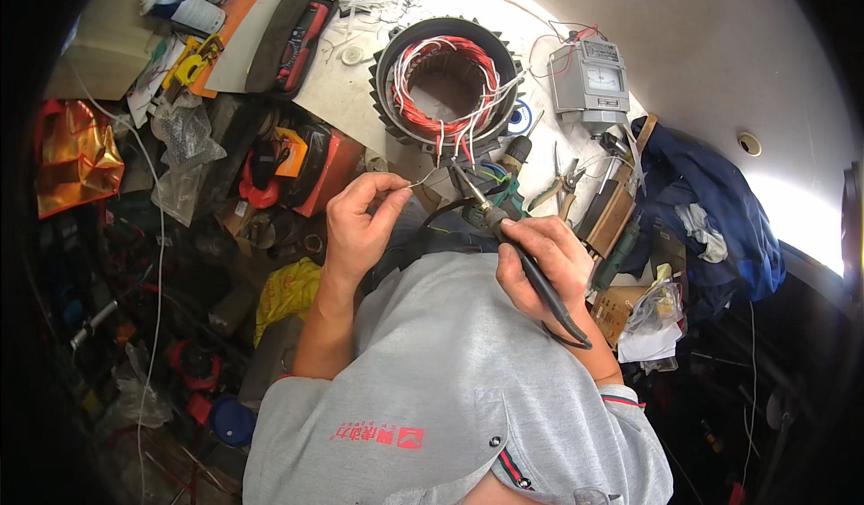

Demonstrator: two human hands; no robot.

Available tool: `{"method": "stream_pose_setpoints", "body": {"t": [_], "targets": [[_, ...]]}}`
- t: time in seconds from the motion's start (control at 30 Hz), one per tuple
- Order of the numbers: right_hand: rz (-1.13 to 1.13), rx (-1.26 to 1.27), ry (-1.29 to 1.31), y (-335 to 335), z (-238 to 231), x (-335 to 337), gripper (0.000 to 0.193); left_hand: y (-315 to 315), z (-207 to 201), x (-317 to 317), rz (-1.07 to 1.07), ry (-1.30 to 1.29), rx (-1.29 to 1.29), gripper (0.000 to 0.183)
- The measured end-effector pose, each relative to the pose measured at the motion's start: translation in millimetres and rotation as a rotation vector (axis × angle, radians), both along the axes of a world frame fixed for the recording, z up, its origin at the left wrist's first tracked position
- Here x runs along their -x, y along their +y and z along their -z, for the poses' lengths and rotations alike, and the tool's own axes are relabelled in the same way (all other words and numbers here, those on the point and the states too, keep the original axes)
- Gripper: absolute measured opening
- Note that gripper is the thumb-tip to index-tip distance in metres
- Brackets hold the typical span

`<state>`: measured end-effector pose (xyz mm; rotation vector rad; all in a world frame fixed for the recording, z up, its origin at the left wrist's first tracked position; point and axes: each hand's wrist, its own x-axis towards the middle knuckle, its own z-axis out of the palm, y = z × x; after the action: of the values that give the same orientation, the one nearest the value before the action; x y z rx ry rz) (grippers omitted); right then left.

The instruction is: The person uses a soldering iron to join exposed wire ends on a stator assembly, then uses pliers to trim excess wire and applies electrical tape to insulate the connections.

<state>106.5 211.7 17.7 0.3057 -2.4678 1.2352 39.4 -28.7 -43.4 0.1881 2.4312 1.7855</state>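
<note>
On the work table stands a dark finned motor housing [382, 91] with a ring of red and white windings [404, 102] inside. Several sleeved leads [465, 148] come over its near side. My left hand [360, 221] pinches a thin silvery wire, apparently solder [421, 181], between thumb and forefinger just in front of those leads. In my right hand [549, 262] is a soldering iron [560, 311], gripped like a pen. Its tip points up and left at the lead ends; whether it touches them is too small to tell.
A grey analog meter [589, 80] stands at the right, beyond pliers [567, 185] and a blue-and-white spool [519, 118]. Near the housing lies a green power tool [508, 201]. Dark blue cloth [711, 208] heaps at right; an open tool case [292, 44] lies at left.
</note>
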Motion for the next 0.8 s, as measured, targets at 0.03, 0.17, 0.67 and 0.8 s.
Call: {"method": "stream_pose_setpoints", "body": {"t": [0.03, 0.17, 0.67, 0.8], "targets": [[0.004, 0.000, 0.000, -0.2, -0.8, 0.3, 0.029, 0.1, 0.0, 0.1, 0.001, 0.002, 0.004, 0.011], [-0.001, 0.002, 0.019, -0.1, 0.3, 0.0, 0.031, 0.1, 0.9, 0.2, 0.005, -0.001, -0.004, 0.012], [0.012, 0.007, 0.029, 0.7, -0.5, 0.9, 0.032, 1.2, 1.7, 0.6, 0.009, 0.000, -0.005, 0.011], [0.018, 0.006, 0.008, 0.3, 0.4, -1.0, 0.030, 0.0, 1.3, 0.0, 0.002, -0.002, -0.003, 0.012]]}}
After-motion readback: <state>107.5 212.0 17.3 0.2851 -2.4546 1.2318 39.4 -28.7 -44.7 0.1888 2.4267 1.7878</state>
